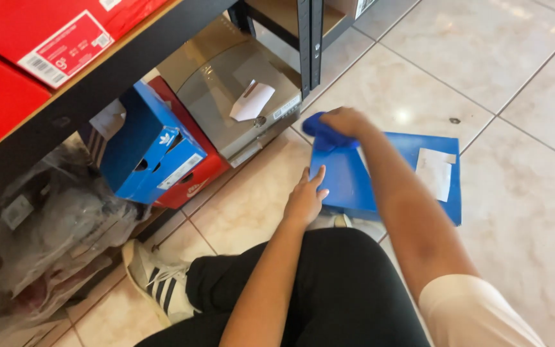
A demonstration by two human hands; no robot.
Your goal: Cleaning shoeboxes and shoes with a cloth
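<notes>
A blue shoebox lies flat on the tiled floor in front of me, a white paper slip on its top. My right hand is at the box's far left corner, closed around a blue cloth pressed to the box. My left hand rests with fingers spread against the box's near left edge.
A dark metal shelf stands at left. Under it sit a tilted blue shoebox, a red box and a grey box with a white tag. Red boxes sit above. Clear plastic bags lie at lower left. My knee and striped sneaker are near.
</notes>
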